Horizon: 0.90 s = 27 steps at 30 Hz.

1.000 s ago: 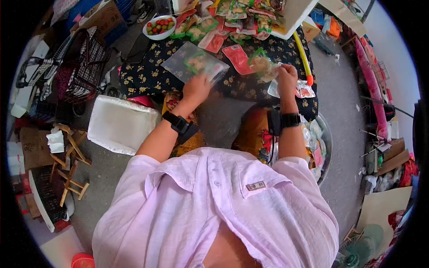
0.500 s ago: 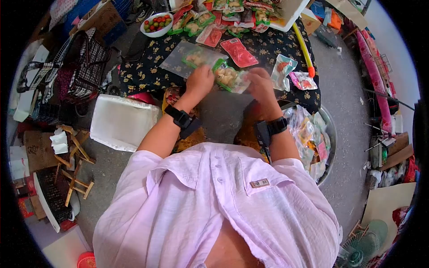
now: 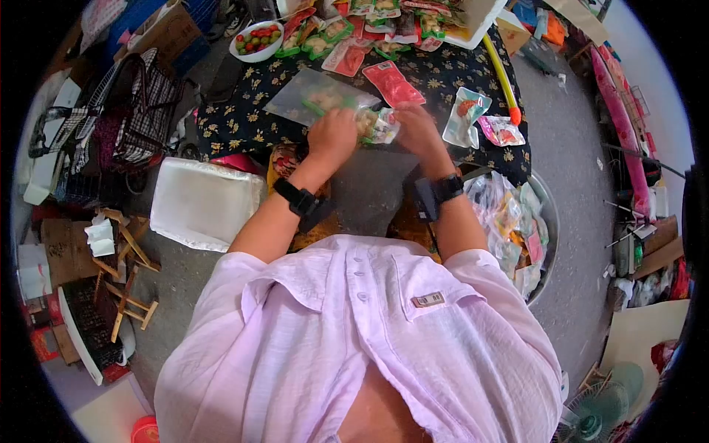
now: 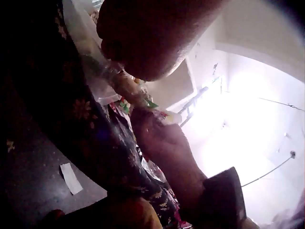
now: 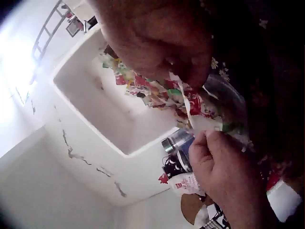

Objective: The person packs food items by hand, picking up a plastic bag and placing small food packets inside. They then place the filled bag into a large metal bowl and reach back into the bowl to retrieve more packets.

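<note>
My left hand point(image 3: 334, 139) grips the edge of a clear plastic bag point(image 3: 284, 100) that lies on the dark flowered cloth. Inside the bag shows a green-edged food packet point(image 3: 325, 97). My right hand point(image 3: 422, 133) pinches another snack packet point(image 3: 384, 127), printed white, red and green, which overlaps the bag's mouth between the two hands. From the right wrist view, the left thumb and fingers point(image 5: 217, 157) pinch at the bag's edge, close under the packet. A red packet point(image 3: 395, 85) lies just beyond the hands.
Many packets point(image 3: 325, 37) lie heaped at the table's far side by a white foam box point(image 3: 480, 22) and a bowl of small red and green fruit point(image 3: 257, 55). Two packets point(image 3: 465, 118) and a yellow tube point(image 3: 502, 81) lie right. A metal basin point(image 3: 546, 229) of packets stands below.
My right hand has moved left from the table's right side, bringing the packet to the bag's mouth. My left hand has stayed nearly in place on the bag.
</note>
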Each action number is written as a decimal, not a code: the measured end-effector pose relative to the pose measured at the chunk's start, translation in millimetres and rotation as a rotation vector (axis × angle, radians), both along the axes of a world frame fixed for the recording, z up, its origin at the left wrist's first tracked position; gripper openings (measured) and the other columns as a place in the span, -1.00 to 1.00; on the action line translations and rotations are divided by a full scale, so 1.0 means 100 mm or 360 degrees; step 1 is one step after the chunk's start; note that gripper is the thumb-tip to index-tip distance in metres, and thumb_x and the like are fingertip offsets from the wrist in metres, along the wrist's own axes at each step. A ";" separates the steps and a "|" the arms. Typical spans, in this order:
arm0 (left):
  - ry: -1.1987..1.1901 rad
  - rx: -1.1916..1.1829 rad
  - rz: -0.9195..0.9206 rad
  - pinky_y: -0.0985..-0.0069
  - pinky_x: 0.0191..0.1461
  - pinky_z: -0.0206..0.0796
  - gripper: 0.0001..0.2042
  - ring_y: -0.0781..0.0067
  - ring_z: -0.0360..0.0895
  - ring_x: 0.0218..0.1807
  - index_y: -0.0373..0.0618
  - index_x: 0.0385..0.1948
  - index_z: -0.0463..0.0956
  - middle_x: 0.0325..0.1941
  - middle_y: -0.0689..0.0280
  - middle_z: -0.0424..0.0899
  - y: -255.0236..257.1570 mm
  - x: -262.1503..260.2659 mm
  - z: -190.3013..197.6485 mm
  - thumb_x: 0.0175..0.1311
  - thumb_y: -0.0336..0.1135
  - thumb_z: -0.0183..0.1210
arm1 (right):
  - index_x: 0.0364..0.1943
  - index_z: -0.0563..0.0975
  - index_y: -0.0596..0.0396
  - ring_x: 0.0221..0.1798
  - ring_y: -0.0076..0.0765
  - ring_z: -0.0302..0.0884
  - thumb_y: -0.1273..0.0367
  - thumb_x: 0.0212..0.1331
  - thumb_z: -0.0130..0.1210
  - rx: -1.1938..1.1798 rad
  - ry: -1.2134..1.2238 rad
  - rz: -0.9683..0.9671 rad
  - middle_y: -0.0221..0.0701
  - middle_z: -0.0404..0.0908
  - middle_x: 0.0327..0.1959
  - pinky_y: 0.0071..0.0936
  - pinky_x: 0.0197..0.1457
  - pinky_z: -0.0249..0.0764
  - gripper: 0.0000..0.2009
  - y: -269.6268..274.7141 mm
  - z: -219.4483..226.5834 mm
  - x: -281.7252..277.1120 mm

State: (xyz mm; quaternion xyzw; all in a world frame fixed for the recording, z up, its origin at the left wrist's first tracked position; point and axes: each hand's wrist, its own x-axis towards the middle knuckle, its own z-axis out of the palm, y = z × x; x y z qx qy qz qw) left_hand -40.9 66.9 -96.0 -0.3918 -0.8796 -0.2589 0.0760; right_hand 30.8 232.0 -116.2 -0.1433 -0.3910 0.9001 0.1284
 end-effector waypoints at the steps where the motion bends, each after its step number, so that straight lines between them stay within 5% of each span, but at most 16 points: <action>1: 0.0022 -0.0007 -0.0001 0.17 -0.38 0.18 -0.84 0.00 0.35 -0.41 -0.16 -0.46 0.29 -0.47 0.10 0.41 0.00 0.01 0.01 0.06 -0.27 -0.16 | -0.42 0.33 0.15 -0.42 -0.38 0.38 0.59 -0.09 -0.10 0.0386 0.0159 -0.0028 -0.36 0.38 -0.50 -0.47 -0.35 0.37 -0.89 0.00 -0.09 -0.06; 2: 0.0042 -0.0014 -0.0001 0.17 -0.38 0.19 -0.84 0.00 0.35 -0.41 -0.16 -0.46 0.29 -0.47 0.11 0.40 -0.01 0.03 0.03 0.06 -0.28 -0.16 | -0.42 0.33 0.16 -0.41 -0.38 0.38 0.58 -0.08 -0.09 0.0772 0.0316 -0.0056 -0.36 0.38 -0.49 -0.46 -0.35 0.37 -0.89 -0.02 -0.20 -0.12; 4: 0.0066 -0.0042 0.0003 0.18 -0.38 0.19 -0.85 0.01 0.36 -0.41 -0.15 -0.46 0.30 -0.48 0.11 0.40 -0.03 0.05 0.04 0.06 -0.29 -0.16 | -0.40 0.33 0.18 -0.41 -0.37 0.38 0.56 -0.06 -0.09 -0.0196 0.0177 0.0152 -0.34 0.39 -0.47 -0.45 -0.33 0.38 -0.90 -0.03 -0.32 -0.28; 7: 0.0079 -0.0068 0.0001 0.19 -0.38 0.19 -0.86 0.01 0.35 -0.40 -0.15 -0.46 0.30 -0.48 0.11 0.39 -0.05 0.06 0.02 0.06 -0.29 -0.16 | -0.42 0.34 0.20 -0.40 -0.39 0.38 0.55 -0.06 -0.08 -0.0193 0.0090 0.0081 -0.35 0.39 -0.48 -0.47 -0.34 0.38 -0.91 -0.32 -0.10 -0.32; 14: 0.0116 0.0005 -0.0064 0.21 -0.38 0.19 -0.88 0.02 0.34 -0.40 -0.15 -0.45 0.30 -0.42 0.14 0.38 -0.16 0.09 -0.15 0.06 -0.32 -0.14 | -0.43 0.36 0.22 -0.61 -0.49 0.35 0.47 -0.08 -0.04 0.0976 -0.0415 0.0019 -0.41 0.39 -0.61 -0.57 -0.55 0.34 -0.88 -0.53 0.22 -0.11; 21: 0.0150 -0.0001 -0.0084 0.22 -0.37 0.19 -0.85 0.05 0.34 -0.40 -0.12 -0.36 0.33 -0.43 0.15 0.38 -0.16 0.09 -0.20 0.04 -0.33 -0.10 | -0.44 0.39 0.21 -0.63 -0.48 0.36 0.47 -0.09 -0.03 0.0534 -0.0384 0.0174 -0.39 0.39 -0.63 -0.58 -0.61 0.30 -0.88 -0.55 -0.05 -0.19; 24: 0.0319 0.0170 -0.0056 0.27 -0.41 0.24 -0.91 0.11 0.41 -0.46 -0.10 -0.58 0.37 -0.56 0.18 0.43 -0.15 0.11 -0.12 -0.04 -0.35 -0.11 | -0.42 0.41 0.21 -0.62 -0.47 0.37 0.48 -0.10 -0.03 0.0322 -0.0290 0.0121 -0.39 0.38 -0.64 -0.58 -0.60 0.31 -0.88 -0.63 -0.09 -0.27; 26: 0.0263 0.0063 -0.0102 0.25 -0.37 0.21 -0.86 0.09 0.37 -0.41 -0.11 -0.42 0.35 -0.47 0.17 0.40 -0.19 0.05 -0.25 -0.02 -0.33 -0.06 | -0.41 0.41 0.22 -0.63 -0.45 0.37 0.49 -0.10 -0.04 0.0285 -0.0261 0.0098 -0.40 0.38 -0.65 -0.56 -0.60 0.31 -0.87 -0.71 0.03 -0.30; 27: 0.0238 0.0009 -0.0122 0.25 -0.35 0.20 -0.82 0.07 0.35 -0.38 -0.12 -0.34 0.34 -0.42 0.16 0.39 -0.21 0.02 -0.30 -0.01 -0.32 -0.04 | -0.40 0.41 0.23 -0.61 -0.44 0.38 0.49 -0.11 -0.04 0.0840 -0.0100 0.0130 -0.38 0.39 -0.62 -0.56 -0.59 0.32 -0.86 -0.64 -0.15 -0.33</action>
